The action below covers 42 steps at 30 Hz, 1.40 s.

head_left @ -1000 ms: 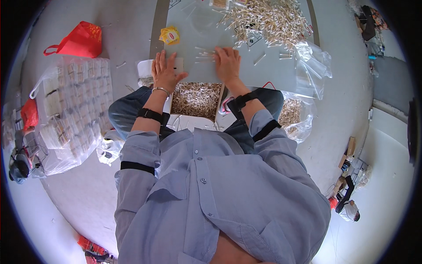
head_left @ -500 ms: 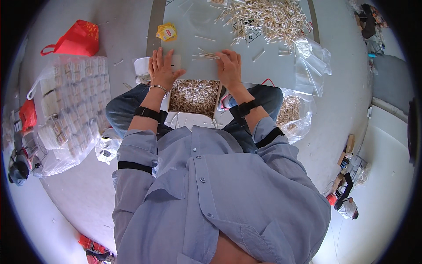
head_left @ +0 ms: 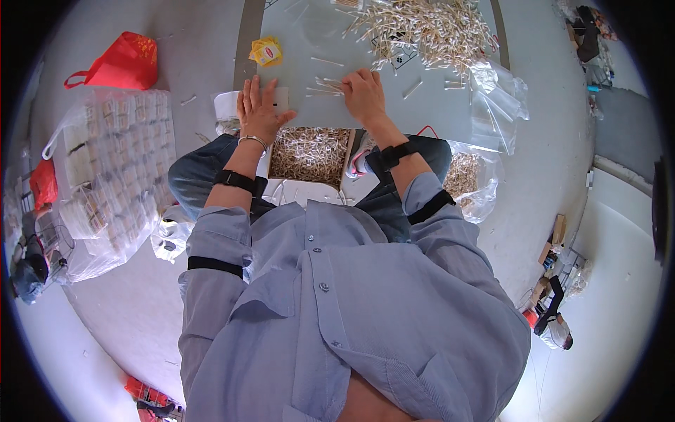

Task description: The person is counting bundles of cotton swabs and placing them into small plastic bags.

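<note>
My left hand (head_left: 260, 112) lies flat near the table's front left edge, fingers spread, partly over a white card or packet (head_left: 282, 97). To its right, a few loose cotton swabs (head_left: 323, 87) lie on the grey tabletop. My right hand (head_left: 363, 97) is closed at the right ends of these swabs, its fingertips bent down on them; the exact grip is partly hidden. Another swab (head_left: 328, 61) lies alone just beyond. Below the table edge, between my knees, an open box (head_left: 349, 156) holds many cotton swabs.
A big heap of cotton swabs (head_left: 436, 32) covers the table's far right. Yellow packets (head_left: 266, 51) lie far left, clear plastic bags (head_left: 503, 105) at the right edge. On the floor stand a red bag (head_left: 123, 63), a large wrapped stack of packs (head_left: 119, 162) and a bag of swabs (head_left: 464, 176).
My right hand has shifted slightly away from me and to the left, its fingers more curled over the ends of the loose swabs. My left hand has stayed in place.
</note>
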Motion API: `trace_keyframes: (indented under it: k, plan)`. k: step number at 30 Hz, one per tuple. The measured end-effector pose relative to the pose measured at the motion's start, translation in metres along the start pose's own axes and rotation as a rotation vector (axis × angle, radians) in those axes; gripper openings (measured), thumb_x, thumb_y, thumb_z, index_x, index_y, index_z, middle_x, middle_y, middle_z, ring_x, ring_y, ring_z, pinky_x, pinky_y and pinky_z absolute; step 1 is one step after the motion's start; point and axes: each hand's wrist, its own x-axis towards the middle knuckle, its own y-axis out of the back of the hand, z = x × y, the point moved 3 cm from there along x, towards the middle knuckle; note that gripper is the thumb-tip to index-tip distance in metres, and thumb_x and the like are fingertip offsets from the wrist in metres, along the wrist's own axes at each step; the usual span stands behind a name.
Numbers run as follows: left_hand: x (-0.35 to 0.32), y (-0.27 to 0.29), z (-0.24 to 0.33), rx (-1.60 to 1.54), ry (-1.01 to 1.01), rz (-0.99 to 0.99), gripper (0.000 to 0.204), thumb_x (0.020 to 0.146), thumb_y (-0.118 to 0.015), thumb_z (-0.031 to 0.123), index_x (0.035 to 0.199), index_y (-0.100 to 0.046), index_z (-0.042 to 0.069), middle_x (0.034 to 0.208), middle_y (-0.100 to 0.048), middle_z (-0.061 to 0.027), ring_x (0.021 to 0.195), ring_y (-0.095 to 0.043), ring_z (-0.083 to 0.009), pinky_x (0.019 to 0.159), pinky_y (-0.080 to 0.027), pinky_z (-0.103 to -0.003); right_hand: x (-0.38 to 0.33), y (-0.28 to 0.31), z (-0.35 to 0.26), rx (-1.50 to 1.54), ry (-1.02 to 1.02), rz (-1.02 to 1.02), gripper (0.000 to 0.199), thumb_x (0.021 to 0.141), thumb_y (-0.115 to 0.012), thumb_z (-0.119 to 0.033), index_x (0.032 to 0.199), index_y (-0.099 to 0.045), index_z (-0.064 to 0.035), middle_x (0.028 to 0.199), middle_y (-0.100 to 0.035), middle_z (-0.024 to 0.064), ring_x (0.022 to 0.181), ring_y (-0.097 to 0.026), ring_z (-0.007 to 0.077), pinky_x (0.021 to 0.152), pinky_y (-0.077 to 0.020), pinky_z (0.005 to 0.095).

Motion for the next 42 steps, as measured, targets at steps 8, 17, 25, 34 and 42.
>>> trace_keyframes:
  k: [8, 17, 25, 34, 42]
  plan:
    - [-0.001, 0.002, -0.001, 0.006, -0.005, 0.016, 0.080, 0.070, -0.053, 0.064, 0.134, -0.026, 0.024, 0.143, -0.012, -0.0107, 0.134, -0.004, -0.0261, 0.107, -0.002, -0.042, 0.005, 0.008, 0.003, 0.203, -0.049, 0.148, 0.005, 0.071, -0.061, -0.009, 0.075, -0.058, -0.0087, 0.081, -0.057, 0.0079, 0.086, -0.051, 0.0303, 0.076, -0.0408, 0.0378]
    - [0.003, 0.006, 0.005, -0.027, 0.010, -0.060, 0.078, 0.073, -0.056, 0.056, 0.135, -0.023, 0.022, 0.144, -0.008, -0.0116, 0.134, 0.000, -0.0276, 0.106, -0.001, -0.043, -0.017, -0.014, -0.024, 0.165, 0.168, 0.197, 0.006, 0.070, -0.060, -0.006, 0.073, -0.057, -0.0109, 0.083, -0.059, 0.0020, 0.086, -0.052, 0.0252, 0.077, -0.0392, 0.0368]
    - [-0.001, 0.009, 0.006, 0.000, 0.000, -0.019, 0.078, 0.072, -0.058, 0.056, 0.134, -0.026, 0.021, 0.143, -0.013, -0.0116, 0.134, -0.006, -0.0278, 0.107, -0.004, -0.043, 0.008, -0.009, -0.030, 0.127, 0.197, 0.275, 0.007, 0.071, -0.058, -0.007, 0.077, -0.055, -0.0106, 0.094, -0.056, 0.0023, 0.096, -0.047, 0.0256, 0.082, -0.0368, 0.0402]
    - [-0.001, 0.008, 0.004, -0.025, -0.008, -0.023, 0.079, 0.072, -0.057, 0.055, 0.135, -0.023, 0.021, 0.144, -0.009, -0.0120, 0.134, -0.003, -0.0285, 0.106, -0.001, -0.043, 0.002, -0.018, -0.020, 0.147, 0.093, 0.233, 0.003, 0.073, -0.057, -0.011, 0.075, -0.054, -0.0101, 0.087, -0.056, 0.0052, 0.091, -0.049, 0.0264, 0.076, -0.0384, 0.0404]
    - [-0.001, 0.007, 0.003, 0.007, 0.010, -0.045, 0.078, 0.073, -0.055, 0.057, 0.135, -0.023, 0.022, 0.144, -0.007, -0.0113, 0.134, -0.002, -0.0280, 0.107, -0.001, -0.043, 0.009, 0.014, 0.025, 0.087, -0.549, 0.271, 0.014, 0.076, -0.060, -0.021, 0.078, -0.058, -0.0071, 0.088, -0.055, 0.0097, 0.090, -0.051, 0.0297, 0.078, -0.0415, 0.0398]
